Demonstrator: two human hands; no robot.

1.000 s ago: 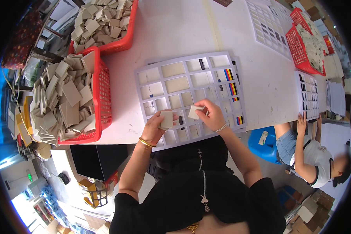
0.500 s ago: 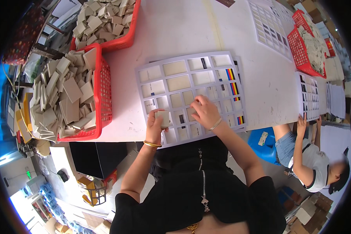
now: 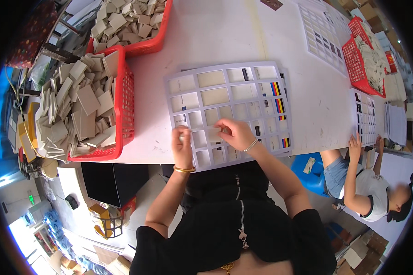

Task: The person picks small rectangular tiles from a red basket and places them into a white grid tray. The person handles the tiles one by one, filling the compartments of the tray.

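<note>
A white sample board (image 3: 243, 88) divided into a grid of compartments lies on the table before me; cream tiles fill some compartments. Over its lower middle, my right hand (image 3: 236, 134) pinches a small square cream tile (image 3: 214, 134) between thumb and fingertips, just above the grid. My left hand (image 3: 182, 145) is curled at the board's left edge, slightly blurred. A pale tile piece (image 3: 182, 136) shows between its thumb and fingers, mostly hidden by them. Printed marks and coloured stripes line the board's right compartments.
Red baskets heaped with tiles (image 3: 85, 101) stand at the left, the nearest with its wall (image 3: 126, 110) beside the board. Another board edge shows underneath mine. At the right are more boards (image 3: 323, 39), a red basket (image 3: 348, 64) and a co-worker (image 3: 376, 192) holding a board.
The square tile that showed in my left hand is gone from view there; my right hand now pinches one. My right hand has moved a little left and down, and the view has shifted slightly.
</note>
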